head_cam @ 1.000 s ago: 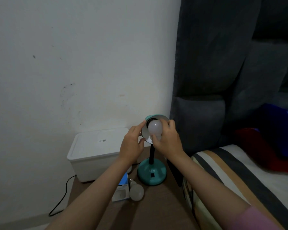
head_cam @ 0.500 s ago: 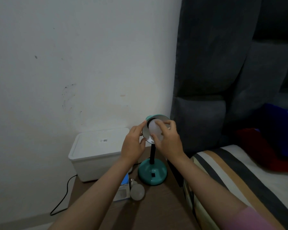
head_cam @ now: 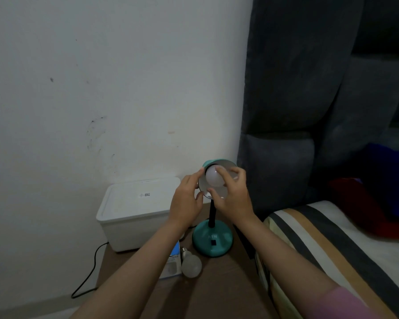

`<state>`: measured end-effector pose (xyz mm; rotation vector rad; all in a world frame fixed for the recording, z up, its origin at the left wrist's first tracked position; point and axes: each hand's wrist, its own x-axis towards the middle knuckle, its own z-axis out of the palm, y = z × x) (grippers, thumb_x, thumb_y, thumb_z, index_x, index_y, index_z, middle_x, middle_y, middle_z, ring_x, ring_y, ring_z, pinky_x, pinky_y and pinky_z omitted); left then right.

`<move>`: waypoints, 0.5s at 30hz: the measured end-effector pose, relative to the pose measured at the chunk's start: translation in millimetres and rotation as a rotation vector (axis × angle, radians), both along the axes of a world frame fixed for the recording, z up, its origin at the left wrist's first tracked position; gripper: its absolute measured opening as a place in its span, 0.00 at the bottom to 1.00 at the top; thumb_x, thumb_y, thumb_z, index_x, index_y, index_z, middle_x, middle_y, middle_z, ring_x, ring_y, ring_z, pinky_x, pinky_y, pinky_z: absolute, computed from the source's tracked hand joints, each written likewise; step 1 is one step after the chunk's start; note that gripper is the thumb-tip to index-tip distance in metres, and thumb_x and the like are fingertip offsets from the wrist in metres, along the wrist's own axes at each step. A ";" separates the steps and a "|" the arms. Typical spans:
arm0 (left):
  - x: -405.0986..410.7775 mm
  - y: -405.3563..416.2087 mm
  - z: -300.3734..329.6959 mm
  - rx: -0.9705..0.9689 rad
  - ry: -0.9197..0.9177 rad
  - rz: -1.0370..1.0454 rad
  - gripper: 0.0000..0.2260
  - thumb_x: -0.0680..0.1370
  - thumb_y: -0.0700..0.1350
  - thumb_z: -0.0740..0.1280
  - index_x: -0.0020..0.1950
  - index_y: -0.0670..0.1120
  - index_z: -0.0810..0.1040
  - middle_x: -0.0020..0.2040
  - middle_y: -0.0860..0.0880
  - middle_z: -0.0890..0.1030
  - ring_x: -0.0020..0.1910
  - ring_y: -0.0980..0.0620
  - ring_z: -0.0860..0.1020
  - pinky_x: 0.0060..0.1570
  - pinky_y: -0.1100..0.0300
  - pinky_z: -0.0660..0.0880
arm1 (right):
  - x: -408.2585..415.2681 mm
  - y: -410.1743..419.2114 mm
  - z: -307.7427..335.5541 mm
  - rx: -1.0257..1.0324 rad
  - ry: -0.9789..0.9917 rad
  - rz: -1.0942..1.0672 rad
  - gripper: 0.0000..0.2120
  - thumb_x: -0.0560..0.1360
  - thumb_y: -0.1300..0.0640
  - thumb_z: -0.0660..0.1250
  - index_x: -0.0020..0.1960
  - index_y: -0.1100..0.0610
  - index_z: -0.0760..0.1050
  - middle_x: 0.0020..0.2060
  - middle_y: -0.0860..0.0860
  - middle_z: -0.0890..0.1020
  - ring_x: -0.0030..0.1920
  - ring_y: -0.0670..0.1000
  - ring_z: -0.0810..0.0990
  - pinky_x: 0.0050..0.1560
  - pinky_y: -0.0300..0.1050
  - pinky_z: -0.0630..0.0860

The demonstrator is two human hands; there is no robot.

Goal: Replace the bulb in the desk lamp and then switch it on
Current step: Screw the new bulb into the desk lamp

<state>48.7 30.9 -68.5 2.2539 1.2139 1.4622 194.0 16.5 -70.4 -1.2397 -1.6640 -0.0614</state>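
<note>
A teal desk lamp stands on a round base (head_cam: 212, 240), its shade (head_cam: 219, 163) tipped toward me. A white bulb (head_cam: 213, 179) sits in the mouth of the shade. My right hand (head_cam: 232, 196) curls its fingers round this bulb from the right and below. My left hand (head_cam: 187, 200) grips the left rim of the shade between thumb and fingers. A second white bulb (head_cam: 191, 264) lies on its side on the brown table (head_cam: 217, 291), just left of the lamp base. The lamp is unlit.
A white lidded box (head_cam: 134, 215) stands at the back left against the wall. A blue and white bulb carton (head_cam: 173, 263) lies under my left forearm. A black cable (head_cam: 88, 275) hangs off the table's left edge. A striped bed (head_cam: 320, 245) borders the right.
My right fingers have shifted round the bulb in the shade, from covering its front to holding its right and lower side. My left hand stays on the shade's rim.
</note>
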 end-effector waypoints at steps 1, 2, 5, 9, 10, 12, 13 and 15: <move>-0.2 0.5 0.2 -0.002 -0.002 -0.002 0.27 0.72 0.34 0.68 0.68 0.50 0.67 0.56 0.48 0.76 0.49 0.59 0.75 0.51 0.67 0.75 | 0.3 -0.3 -1.0 0.004 0.003 0.014 0.26 0.68 0.61 0.73 0.64 0.54 0.69 0.58 0.58 0.67 0.54 0.56 0.75 0.49 0.48 0.81; -0.2 1.0 0.4 -0.001 -0.004 -0.004 0.27 0.71 0.33 0.68 0.68 0.50 0.68 0.56 0.48 0.76 0.49 0.59 0.75 0.52 0.65 0.75 | 0.4 -0.6 -1.1 0.000 0.011 0.018 0.26 0.68 0.62 0.72 0.64 0.55 0.69 0.56 0.58 0.68 0.51 0.55 0.75 0.47 0.50 0.81; -0.6 2.2 0.2 0.001 -0.010 -0.011 0.27 0.71 0.33 0.68 0.68 0.49 0.68 0.56 0.47 0.76 0.50 0.58 0.75 0.52 0.61 0.76 | 0.7 0.1 3.9 -0.043 0.073 -0.035 0.23 0.69 0.57 0.73 0.62 0.58 0.70 0.53 0.58 0.72 0.45 0.55 0.77 0.41 0.47 0.78; -1.2 2.1 0.1 0.001 -0.009 -0.011 0.27 0.71 0.32 0.68 0.68 0.49 0.68 0.57 0.47 0.76 0.50 0.60 0.74 0.53 0.62 0.76 | 0.9 3.9 11.4 -0.063 0.102 -0.116 0.25 0.69 0.49 0.74 0.58 0.61 0.69 0.52 0.58 0.73 0.46 0.53 0.77 0.41 0.40 0.72; -1.0 1.9 0.4 -0.001 -0.011 -0.012 0.27 0.71 0.33 0.68 0.68 0.49 0.68 0.57 0.47 0.76 0.50 0.59 0.74 0.53 0.62 0.76 | 0.3 3.7 11.8 -0.051 0.095 -0.111 0.26 0.69 0.49 0.74 0.60 0.60 0.69 0.53 0.58 0.72 0.45 0.53 0.76 0.41 0.40 0.73; -0.6 2.1 0.7 -0.004 -0.012 -0.017 0.27 0.71 0.33 0.68 0.68 0.48 0.68 0.57 0.47 0.76 0.50 0.58 0.75 0.53 0.62 0.76 | 0.1 3.8 10.1 -0.035 0.064 -0.064 0.26 0.70 0.52 0.74 0.64 0.56 0.69 0.56 0.57 0.69 0.46 0.52 0.76 0.43 0.43 0.77; -0.4 2.2 0.7 -0.004 -0.009 -0.017 0.27 0.72 0.33 0.68 0.68 0.49 0.68 0.57 0.47 0.76 0.50 0.57 0.75 0.53 0.61 0.76 | 0.8 4.2 8.5 -0.032 0.039 -0.032 0.26 0.70 0.54 0.74 0.65 0.53 0.70 0.57 0.57 0.68 0.47 0.54 0.77 0.46 0.45 0.79; -0.8 2.4 0.7 -0.008 -0.005 -0.013 0.27 0.72 0.34 0.68 0.68 0.49 0.68 0.56 0.47 0.76 0.50 0.56 0.76 0.53 0.60 0.77 | 3.3 4.6 4.5 -0.027 0.007 0.026 0.26 0.69 0.58 0.74 0.66 0.53 0.72 0.58 0.58 0.68 0.50 0.56 0.77 0.49 0.47 0.80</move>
